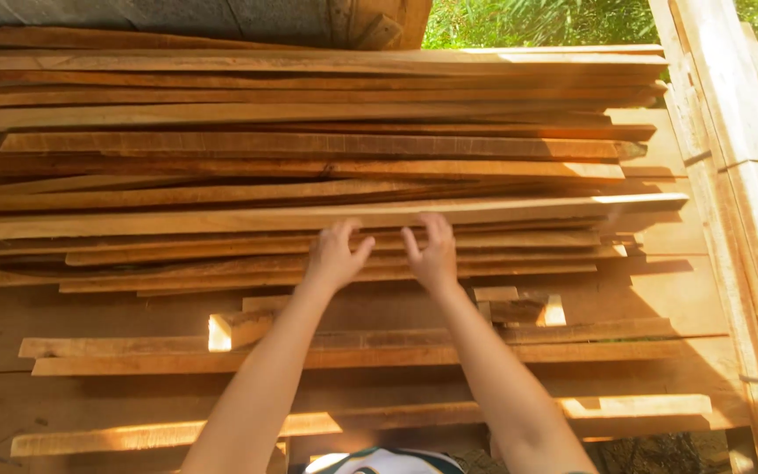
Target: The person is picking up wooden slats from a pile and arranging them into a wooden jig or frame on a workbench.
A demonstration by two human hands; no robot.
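Head view — close, downward over stacked planks (309,215)

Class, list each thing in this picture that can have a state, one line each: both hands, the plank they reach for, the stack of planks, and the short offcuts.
left hand: open, fingers curled on the plank's edge
right hand: open, fingertips on the same plank
long pale plank: lying flat, touched, not lifted
plank stack: loosely piled, ends uneven
short offcuts: lying loose below the stack, partly sunlit

bare forearms, no sleeves; white-and-green garment (383,461) below.
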